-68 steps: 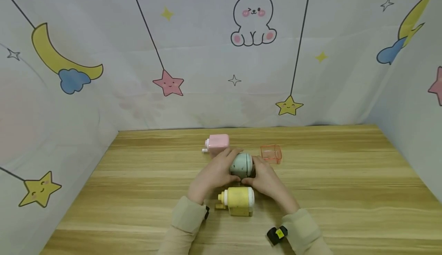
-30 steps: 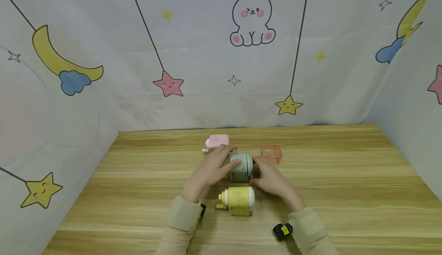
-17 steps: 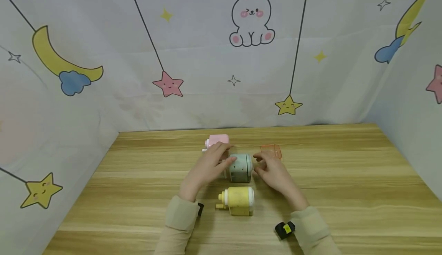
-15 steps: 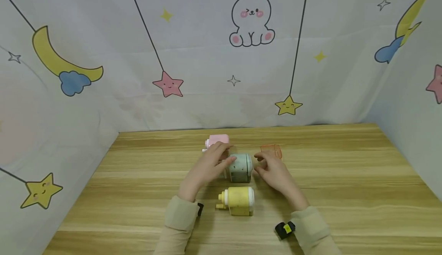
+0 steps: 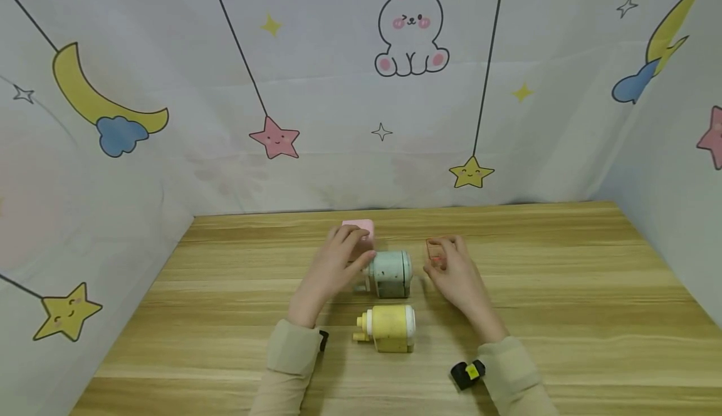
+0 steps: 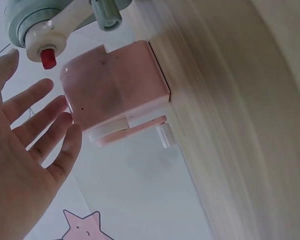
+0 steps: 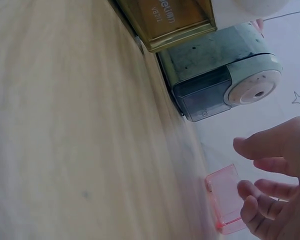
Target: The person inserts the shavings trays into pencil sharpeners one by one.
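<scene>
My left hand (image 5: 329,265) hovers over the left end of a green crank pencil sharpener (image 5: 389,275), its fingers spread near a pink pencil sharpener (image 5: 361,224). In the left wrist view a gap shows between thumb and fingers, and the pink sharpener (image 6: 115,85) has its white crank knob towards the wall. My right hand (image 5: 459,278) reaches over a clear red shavings drawer (image 5: 435,250), fingers loosely bent. The right wrist view shows the fingers in front of the drawer (image 7: 224,187); whether they touch it I cannot tell. The green sharpener (image 7: 210,75) has its dark drawer fitted.
A yellow pencil sharpener (image 5: 392,328) stands nearest me, between the forearms, its crank to the left. The wooden tabletop (image 5: 553,291) meets a patterned cloth wall (image 5: 327,178) behind. Black wrist cameras (image 5: 467,374) sit close above the table.
Both hands held the green sharpener earlier, then let go as it stood on the table. My left hand moved left towards the pink sharpener, my right hand right and back to the red drawer.
</scene>
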The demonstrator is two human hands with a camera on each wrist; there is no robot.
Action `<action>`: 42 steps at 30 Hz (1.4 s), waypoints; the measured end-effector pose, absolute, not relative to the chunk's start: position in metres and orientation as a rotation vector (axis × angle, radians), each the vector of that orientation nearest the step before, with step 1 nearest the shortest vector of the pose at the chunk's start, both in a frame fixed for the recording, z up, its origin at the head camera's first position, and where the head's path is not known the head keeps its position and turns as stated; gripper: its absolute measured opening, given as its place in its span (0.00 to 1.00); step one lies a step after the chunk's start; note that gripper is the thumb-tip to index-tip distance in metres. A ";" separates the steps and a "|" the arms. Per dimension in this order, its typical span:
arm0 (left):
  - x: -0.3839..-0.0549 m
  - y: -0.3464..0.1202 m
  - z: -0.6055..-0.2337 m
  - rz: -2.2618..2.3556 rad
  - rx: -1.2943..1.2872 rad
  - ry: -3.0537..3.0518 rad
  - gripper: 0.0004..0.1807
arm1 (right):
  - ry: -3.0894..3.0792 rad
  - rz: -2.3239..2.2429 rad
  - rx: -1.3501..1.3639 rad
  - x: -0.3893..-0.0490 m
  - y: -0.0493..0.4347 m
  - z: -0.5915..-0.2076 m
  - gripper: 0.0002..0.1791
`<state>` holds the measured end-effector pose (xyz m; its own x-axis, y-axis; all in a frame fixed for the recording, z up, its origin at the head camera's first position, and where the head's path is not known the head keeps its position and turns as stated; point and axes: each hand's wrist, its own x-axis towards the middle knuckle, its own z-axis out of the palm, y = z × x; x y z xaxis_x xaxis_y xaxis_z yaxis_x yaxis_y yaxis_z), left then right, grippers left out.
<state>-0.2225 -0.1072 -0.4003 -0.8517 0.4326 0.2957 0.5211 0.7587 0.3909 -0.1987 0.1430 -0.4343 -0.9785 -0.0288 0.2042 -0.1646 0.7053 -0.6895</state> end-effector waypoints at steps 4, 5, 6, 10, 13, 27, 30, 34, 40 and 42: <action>-0.225 -0.108 -0.402 -0.648 -0.736 -2.765 0.25 | -2.763 1.071 0.142 -0.200 0.146 -0.436 0.34; -0.225 -0.109 -0.403 -0.637 -0.734 -2.760 0.25 | -2.768 1.061 0.139 -0.200 0.147 -0.436 0.35; -0.226 -0.109 -0.404 -0.630 -0.733 -2.753 0.24 | -2.775 1.050 0.136 -0.200 0.148 -0.436 0.35; -0.228 -0.110 -0.407 -0.588 -0.730 -2.735 0.23 | -2.790 1.006 0.131 -0.199 0.152 -0.433 0.35; -0.230 -0.111 -0.409 -0.558 -0.724 -2.720 0.22 | -2.798 0.965 0.143 -0.199 0.155 -0.432 0.35; -0.234 -0.117 -0.409 -0.504 -0.642 -2.733 0.27 | -2.852 0.936 0.142 -0.202 0.167 -0.438 0.41; -0.236 -0.118 -0.409 -0.503 -0.630 -2.739 0.28 | -2.862 0.935 0.156 -0.204 0.167 -0.440 0.41; -0.239 -0.120 -0.410 -0.507 -0.612 -2.761 0.30 | -2.870 0.931 0.167 -0.206 0.167 -0.443 0.41; -0.244 -0.121 -0.410 -0.562 -0.600 -2.797 0.34 | -2.890 0.886 0.162 -0.210 0.165 -0.443 0.42; -0.246 -0.121 -0.410 -0.574 -0.606 -2.799 0.35 | -2.899 0.881 0.156 -0.211 0.164 -0.443 0.42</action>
